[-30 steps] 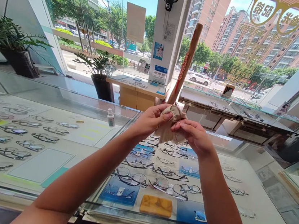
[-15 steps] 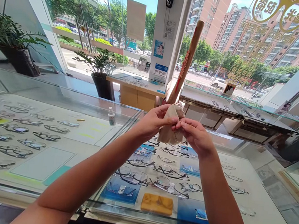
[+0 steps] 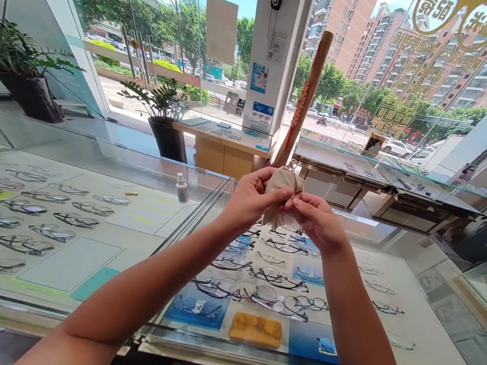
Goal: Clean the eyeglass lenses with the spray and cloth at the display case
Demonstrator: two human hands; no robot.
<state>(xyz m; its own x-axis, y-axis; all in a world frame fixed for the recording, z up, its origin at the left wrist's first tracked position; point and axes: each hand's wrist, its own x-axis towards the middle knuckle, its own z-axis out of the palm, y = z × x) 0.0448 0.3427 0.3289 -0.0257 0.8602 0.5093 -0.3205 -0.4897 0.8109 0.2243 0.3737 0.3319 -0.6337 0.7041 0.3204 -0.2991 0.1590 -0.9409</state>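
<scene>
Above the glass counter, my left hand [image 3: 250, 200] is closed around a small beige cloth pouch [image 3: 286, 180], its thumb pressed over the front. My right hand [image 3: 319, 220] meets it there, thumb and forefinger pinched on a thin chain [image 3: 291, 219]. Part of that chain dangles in a loop beneath the fingers, and a bit shows along the top of the pouch. The thumbs hide the spot where chain and cloth meet.
Under my hands, the glass display counter [image 3: 441, 343] holds rows of eyeglasses [image 3: 278, 277] and a yellow-brown case [image 3: 256, 330]. A small white spray bottle [image 3: 182, 188] stands to the left. Behind are a wooden post [image 3: 310, 90] and potted plants [image 3: 167, 137].
The pouch has turned in my left hand and looks rounder and more bunched, its lower end higher. My right hand stays pinched close to the left thumb.
</scene>
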